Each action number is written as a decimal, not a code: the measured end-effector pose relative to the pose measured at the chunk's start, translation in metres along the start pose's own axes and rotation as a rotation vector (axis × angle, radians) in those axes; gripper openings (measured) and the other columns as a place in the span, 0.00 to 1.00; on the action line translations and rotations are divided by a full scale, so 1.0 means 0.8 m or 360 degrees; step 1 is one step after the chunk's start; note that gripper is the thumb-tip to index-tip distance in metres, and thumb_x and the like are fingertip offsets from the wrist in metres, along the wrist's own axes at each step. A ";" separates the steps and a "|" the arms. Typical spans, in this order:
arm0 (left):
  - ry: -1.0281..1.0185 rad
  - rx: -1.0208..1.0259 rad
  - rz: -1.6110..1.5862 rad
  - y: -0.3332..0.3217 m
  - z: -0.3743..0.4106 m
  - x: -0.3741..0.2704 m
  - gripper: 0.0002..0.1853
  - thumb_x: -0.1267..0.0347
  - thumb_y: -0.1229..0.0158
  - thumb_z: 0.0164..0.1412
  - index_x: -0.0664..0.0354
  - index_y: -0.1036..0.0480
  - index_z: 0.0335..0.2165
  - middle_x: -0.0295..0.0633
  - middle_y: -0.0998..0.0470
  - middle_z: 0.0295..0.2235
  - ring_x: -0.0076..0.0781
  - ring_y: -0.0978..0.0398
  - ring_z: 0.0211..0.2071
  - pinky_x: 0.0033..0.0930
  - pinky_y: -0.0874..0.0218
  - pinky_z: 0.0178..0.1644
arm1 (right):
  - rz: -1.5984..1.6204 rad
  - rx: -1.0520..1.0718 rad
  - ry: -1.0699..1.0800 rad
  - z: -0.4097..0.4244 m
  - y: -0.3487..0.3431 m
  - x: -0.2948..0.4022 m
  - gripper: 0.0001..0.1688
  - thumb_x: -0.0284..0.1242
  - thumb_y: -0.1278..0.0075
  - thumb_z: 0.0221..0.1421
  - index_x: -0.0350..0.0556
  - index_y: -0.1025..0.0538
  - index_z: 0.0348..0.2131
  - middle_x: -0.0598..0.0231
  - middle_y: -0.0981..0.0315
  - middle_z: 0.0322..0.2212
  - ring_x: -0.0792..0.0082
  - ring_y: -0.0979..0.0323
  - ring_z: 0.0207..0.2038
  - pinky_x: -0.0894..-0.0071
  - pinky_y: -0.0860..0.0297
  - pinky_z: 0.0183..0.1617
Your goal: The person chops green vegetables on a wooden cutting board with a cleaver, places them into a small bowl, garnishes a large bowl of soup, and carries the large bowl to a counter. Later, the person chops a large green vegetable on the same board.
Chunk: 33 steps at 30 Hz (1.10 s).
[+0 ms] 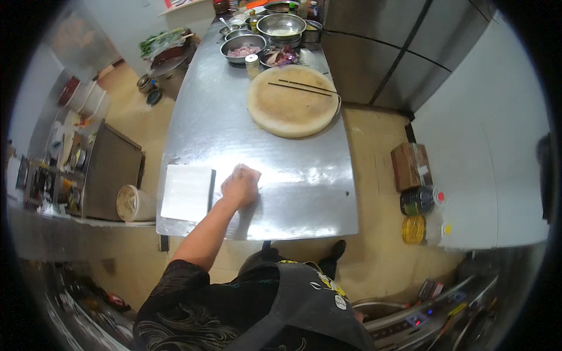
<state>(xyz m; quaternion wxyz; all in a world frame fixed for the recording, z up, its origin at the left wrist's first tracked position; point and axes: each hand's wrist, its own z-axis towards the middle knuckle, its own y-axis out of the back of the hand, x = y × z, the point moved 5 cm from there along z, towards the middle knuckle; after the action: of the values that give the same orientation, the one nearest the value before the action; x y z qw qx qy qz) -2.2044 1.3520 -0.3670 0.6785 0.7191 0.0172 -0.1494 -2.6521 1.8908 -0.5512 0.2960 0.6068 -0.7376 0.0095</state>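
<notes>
My left hand (240, 188) presses down on the stainless steel table (298, 188) near its front, its fingers closed over a pinkish cloth (253, 173). Only the cloth's edges show past the fingers. To the left of that hand lies a flat white rectangular item (186, 192) with a dark right side; what it is cannot be told. Farther back, a thick round wooden chopping board (292, 112) rests on the table, with a pair of dark chopsticks (300, 89) lying across it. My right hand is out of view.
Behind the board stand a shaker jar (252, 66), a steel bowl of pale meat (243, 51), a bowl of darker meat (281, 57) and a large steel basin (281, 26). A white bucket (136, 204) is left of the table. A carton (411, 166) and oil jugs (414, 229) stand right.
</notes>
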 end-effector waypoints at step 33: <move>0.1134 0.0345 -0.0421 -0.002 -0.568 0.047 0.27 0.62 0.42 0.55 0.61 0.33 0.52 0.56 0.27 0.47 0.54 0.31 0.50 0.48 0.39 0.54 | -0.0449 0.1524 0.1070 -0.096 -0.313 0.498 0.14 0.34 0.54 0.61 0.43 0.26 0.27 0.69 0.30 0.19 0.77 0.31 0.22 0.79 0.33 0.28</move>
<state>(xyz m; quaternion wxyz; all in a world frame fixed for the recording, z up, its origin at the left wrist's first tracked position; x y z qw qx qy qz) -2.0816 1.7908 -0.3618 0.5249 0.7850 0.3283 0.0225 -2.4289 1.4988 -0.3959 0.2052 0.7284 -0.4295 0.4928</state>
